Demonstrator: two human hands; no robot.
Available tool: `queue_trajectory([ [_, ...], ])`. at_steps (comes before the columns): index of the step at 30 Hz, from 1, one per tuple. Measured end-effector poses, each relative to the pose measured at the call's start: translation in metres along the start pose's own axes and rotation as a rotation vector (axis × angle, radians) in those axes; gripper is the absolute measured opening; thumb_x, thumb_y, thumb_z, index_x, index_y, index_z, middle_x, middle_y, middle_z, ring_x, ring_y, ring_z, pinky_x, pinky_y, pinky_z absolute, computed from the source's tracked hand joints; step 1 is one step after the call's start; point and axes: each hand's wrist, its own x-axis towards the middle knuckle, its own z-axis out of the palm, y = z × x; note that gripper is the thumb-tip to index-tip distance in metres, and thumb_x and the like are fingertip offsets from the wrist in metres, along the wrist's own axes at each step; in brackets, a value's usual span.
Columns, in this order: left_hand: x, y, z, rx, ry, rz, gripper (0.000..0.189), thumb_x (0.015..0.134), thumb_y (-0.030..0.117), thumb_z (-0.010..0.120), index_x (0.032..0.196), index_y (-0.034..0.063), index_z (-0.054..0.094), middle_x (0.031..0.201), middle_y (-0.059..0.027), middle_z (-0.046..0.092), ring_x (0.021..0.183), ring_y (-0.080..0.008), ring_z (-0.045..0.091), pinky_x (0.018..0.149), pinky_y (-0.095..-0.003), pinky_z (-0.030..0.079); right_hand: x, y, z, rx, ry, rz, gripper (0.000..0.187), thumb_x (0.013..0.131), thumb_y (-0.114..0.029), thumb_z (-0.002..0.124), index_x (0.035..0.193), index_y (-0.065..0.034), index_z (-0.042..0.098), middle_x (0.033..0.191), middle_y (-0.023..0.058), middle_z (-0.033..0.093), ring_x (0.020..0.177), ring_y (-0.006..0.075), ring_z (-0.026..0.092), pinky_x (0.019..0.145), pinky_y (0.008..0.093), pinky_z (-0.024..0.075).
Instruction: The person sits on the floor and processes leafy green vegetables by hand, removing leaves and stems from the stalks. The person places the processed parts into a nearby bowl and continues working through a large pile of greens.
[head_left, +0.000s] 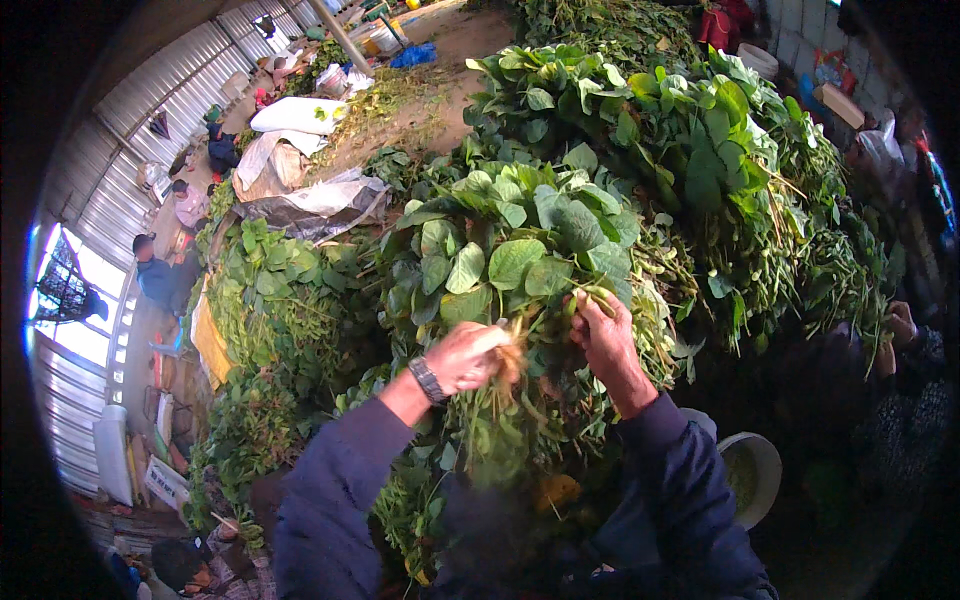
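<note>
Before me lies a big heap of cut soybean plants (517, 259) with broad green leaves and pods. My left hand (466, 360), with a dark watch on its wrist, grips a plant's stems near a blurred brown root-like end. Leafy stems and pods (499, 431) hang below that hand. A little to its right, my right hand (606, 337) pinches some green pods (595, 292) between thumb and fingers. Near my right forearm stands a white bucket (772, 480) with green contents, probably pods.
More plants are heaped at the left (277, 330) and upper right (675, 127). White sacks (296, 114) lie on the dirt floor. Several people sit along the corrugated metal wall (142, 97). Another person's hands (896, 330) hold plants at far right; a person (202, 570) sits at lower left.
</note>
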Motion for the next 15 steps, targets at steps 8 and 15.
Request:
queue_trajectory([
  [8,0.065,0.009,0.019,-0.223,0.028,0.444,0.037,0.099,0.021,0.046,0.127,-0.0035,0.048,0.114,-0.0166,0.066,0.044,-0.0056,0.044,0.039,-0.0191,0.037,-0.001,0.008,-0.003,0.018,-0.042,-0.025,0.014,0.094,-0.014,0.061,0.098,-0.0009,0.060,0.072,0.0020,0.058,0.058,0.0107,0.052,0.053,0.0253,0.0438],
  [15,0.030,0.016,-0.006,1.525,0.576,0.800,0.034,0.087,0.008,0.055,0.121,0.0066,0.050,0.101,-0.0167,0.067,0.076,-0.0400,0.065,0.062,-0.0477,0.053,0.000,0.002,-0.010,-0.571,-0.325,-0.390,0.022,0.081,0.007,0.058,0.099,-0.0036,0.065,0.090,0.0042,0.066,0.084,0.0168,0.062,0.074,0.0310,0.0509],
])
